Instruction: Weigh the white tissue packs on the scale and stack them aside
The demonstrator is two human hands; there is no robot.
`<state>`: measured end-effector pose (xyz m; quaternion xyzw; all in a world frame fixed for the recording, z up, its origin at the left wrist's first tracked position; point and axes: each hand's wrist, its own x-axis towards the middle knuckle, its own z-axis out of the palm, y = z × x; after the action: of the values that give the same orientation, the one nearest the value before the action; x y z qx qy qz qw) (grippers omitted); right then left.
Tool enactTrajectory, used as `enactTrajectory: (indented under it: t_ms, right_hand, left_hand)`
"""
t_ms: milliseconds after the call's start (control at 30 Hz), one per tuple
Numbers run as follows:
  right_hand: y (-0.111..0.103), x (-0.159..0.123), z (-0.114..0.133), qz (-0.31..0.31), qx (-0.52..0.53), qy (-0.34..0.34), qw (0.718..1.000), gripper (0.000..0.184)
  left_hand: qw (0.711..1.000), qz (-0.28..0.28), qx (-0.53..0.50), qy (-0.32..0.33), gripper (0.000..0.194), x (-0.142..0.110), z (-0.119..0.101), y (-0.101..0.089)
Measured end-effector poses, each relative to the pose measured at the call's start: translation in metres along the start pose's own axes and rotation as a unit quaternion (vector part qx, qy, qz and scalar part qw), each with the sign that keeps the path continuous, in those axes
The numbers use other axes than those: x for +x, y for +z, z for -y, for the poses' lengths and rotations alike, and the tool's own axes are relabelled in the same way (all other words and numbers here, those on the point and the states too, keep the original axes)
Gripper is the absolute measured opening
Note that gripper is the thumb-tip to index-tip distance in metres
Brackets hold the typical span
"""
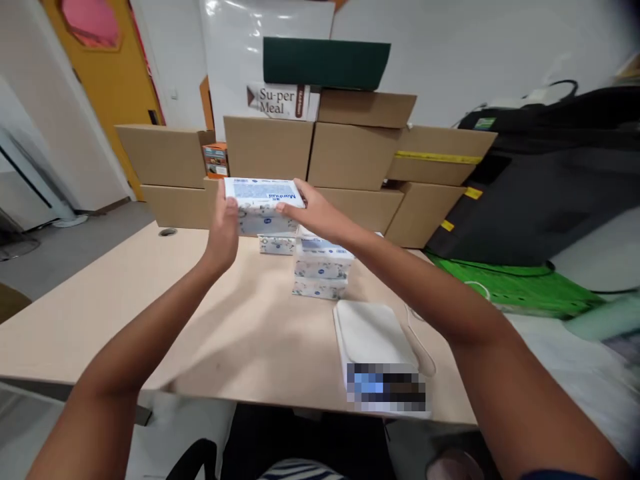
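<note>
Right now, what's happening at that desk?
A person is holding a white, blue-lettered packet between their left hand and right hand, lifted above the desk. Below it, similar packets stand stacked, with another beside them. Nearer the person lies a flat white device, part of it blurred out. Cardboard boxes are piled along the back.

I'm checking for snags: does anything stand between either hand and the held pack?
Nothing visible does: the left hand and right hand both touch the pack directly, at opposite ends. Contact on its far side is hidden.
</note>
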<state>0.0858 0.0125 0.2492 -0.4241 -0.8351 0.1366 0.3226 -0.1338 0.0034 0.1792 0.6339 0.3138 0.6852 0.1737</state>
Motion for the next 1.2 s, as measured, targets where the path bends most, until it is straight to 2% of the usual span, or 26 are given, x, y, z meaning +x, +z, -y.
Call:
enactTrajectory:
  t_ms: [67, 133, 233, 367, 433, 533, 600, 667, 733, 800, 867, 967, 1033, 1100, 1200]
  right_hand:
    - [0.013, 0.033, 0.003, 0.010, -0.009, 0.049, 0.999, 0.084]
    - [0.028, 0.047, 0.001, 0.033, -0.035, 0.060, 0.997, 0.085]
    - [0.053, 0.051, -0.007, 0.115, -0.126, 0.034, 0.985, 0.081]
    - [0.087, 0.047, -0.006, 0.246, -0.277, 0.012, 0.929, 0.065]
    - [0.093, 0.038, -0.002, 0.245, -0.318, -0.025, 0.915, 0.062]
    - [0.074, 0.015, -0.009, 0.172, -0.288, -0.079, 0.939, 0.065]
    - [0.045, -0.003, -0.029, 0.095, -0.230, -0.074, 0.966, 0.064]
    - [0.011, -0.020, -0.065, -0.017, -0.206, -0.048, 0.977, 0.062]
    - [-0.021, -0.037, -0.114, -0.127, -0.218, 0.005, 0.968, 0.063]
    - [-0.045, -0.054, -0.168, -0.191, -0.227, 0.092, 0.951, 0.064]
    - [-0.058, -0.069, -0.218, -0.177, -0.208, 0.199, 0.941, 0.061]
    - [-0.059, -0.084, -0.271, -0.094, -0.167, 0.308, 0.932, 0.057]
    - [-0.054, -0.081, -0.289, -0.065, -0.167, 0.318, 0.931, 0.057]
    - [-0.047, -0.067, -0.300, -0.041, -0.176, 0.292, 0.939, 0.058]
    - [-0.037, -0.028, -0.309, 0.028, -0.194, 0.241, 0.951, 0.069]
  left_hand:
    - [0.999, -0.019, 0.014, -0.045, 0.106, 0.021, 0.020, -0.008]
    - [0.996, -0.020, 0.028, -0.082, 0.109, 0.019, 0.035, -0.018]
    - [0.991, 0.018, 0.039, -0.125, 0.100, -0.013, 0.053, -0.036]
    - [0.963, 0.090, 0.082, -0.240, 0.102, -0.057, 0.080, -0.056]
    - [0.937, 0.108, 0.139, -0.303, 0.108, -0.071, 0.095, -0.058]
    - [0.917, 0.109, 0.184, -0.336, 0.108, -0.079, 0.113, -0.052]
    - [0.919, 0.117, 0.195, -0.322, 0.101, -0.076, 0.121, -0.044]
    - [0.918, 0.138, 0.214, -0.303, 0.094, -0.070, 0.127, -0.034]
    - [0.915, 0.157, 0.225, -0.296, 0.090, -0.063, 0.133, -0.023]
    - [0.914, 0.159, 0.227, -0.297, 0.088, -0.057, 0.138, -0.012]
    - [0.914, 0.156, 0.228, -0.297, 0.087, -0.050, 0.142, -0.003]
    - [0.918, 0.137, 0.243, -0.282, 0.091, -0.039, 0.141, 0.003]
    - [0.931, 0.107, 0.260, -0.231, 0.090, -0.034, 0.131, 0.006]
    - [0.951, 0.080, 0.267, -0.135, 0.080, -0.036, 0.112, 0.009]
    - [0.965, 0.073, 0.251, 0.017, 0.062, -0.064, 0.070, 0.017]
